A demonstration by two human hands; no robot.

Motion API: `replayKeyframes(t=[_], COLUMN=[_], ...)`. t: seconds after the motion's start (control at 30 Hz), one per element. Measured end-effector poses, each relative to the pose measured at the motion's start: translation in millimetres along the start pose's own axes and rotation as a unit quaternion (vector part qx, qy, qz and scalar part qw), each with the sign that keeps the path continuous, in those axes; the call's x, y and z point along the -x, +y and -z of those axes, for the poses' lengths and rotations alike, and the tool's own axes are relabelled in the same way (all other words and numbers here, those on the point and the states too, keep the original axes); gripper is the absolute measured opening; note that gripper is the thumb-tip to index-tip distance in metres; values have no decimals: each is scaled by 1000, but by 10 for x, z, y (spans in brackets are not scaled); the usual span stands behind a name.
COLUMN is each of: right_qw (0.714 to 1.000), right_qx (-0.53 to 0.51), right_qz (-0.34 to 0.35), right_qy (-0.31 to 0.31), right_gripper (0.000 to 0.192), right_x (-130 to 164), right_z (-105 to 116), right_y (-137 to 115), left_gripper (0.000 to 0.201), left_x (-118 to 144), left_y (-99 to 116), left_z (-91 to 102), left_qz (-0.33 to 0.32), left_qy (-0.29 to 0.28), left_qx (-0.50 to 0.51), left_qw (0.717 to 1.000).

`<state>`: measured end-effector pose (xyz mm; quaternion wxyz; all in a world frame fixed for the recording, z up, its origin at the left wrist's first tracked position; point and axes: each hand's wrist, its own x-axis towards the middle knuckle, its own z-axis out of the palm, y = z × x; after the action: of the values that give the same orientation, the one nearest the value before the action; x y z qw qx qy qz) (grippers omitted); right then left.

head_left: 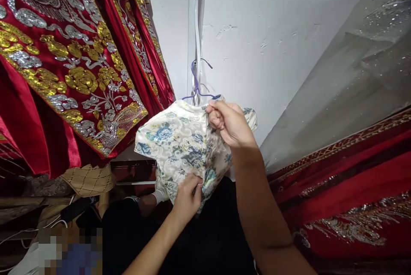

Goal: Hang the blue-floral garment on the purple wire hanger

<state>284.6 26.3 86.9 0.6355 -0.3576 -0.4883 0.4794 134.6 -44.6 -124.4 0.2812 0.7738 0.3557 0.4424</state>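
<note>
A cream short-sleeved garment (180, 146) with blue and green flowers hangs from a purple wire hanger (196, 91) in front of me. Down its front runs a vertical opening edge. My right hand (229, 123) is closed on that edge just below the neckline, fingers curled. Lower down, my left hand (189, 193) pinches the same edge near the bottom of the garment. The part of the front to the right of the edge lies in shadow, partly behind my right hand and forearm.
Red garments with gold and silver sequins (83, 78) hang at left. Clear plastic covering (346, 91) and red embroidered fabric (353, 206) are at right. Behind the hanger are a white wall (257, 31) and a vertical pole (193, 13). A quilted tan item (90, 179) lies low at left.
</note>
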Motion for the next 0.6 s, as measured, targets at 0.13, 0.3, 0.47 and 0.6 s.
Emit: replayKeyframes(t=[0.13,0.3,0.47,0.6], right_qw=[1000,995,987,983], right_qx=[-12,96,138,180], right_qz=[22,34,85,38], right_qy=[-12,-19,-1,16], right_gripper=[24,24,29,35], right_x=[110,377,388,370], right_z=[-101,-182,-224,-89], right_y=[44,82,133,572], left_gripper=[19,45,12,12], left_x=[-388,-1066,-1395,-1390], left_y=[198,743,1096,1024], left_z=[318,900,1116,1278], left_qz=[-23,-106,-189,-175], left_qy=[-32,139,142,247], left_qx=[-14,18,-111,-120], left_qw=[999,984,965,945])
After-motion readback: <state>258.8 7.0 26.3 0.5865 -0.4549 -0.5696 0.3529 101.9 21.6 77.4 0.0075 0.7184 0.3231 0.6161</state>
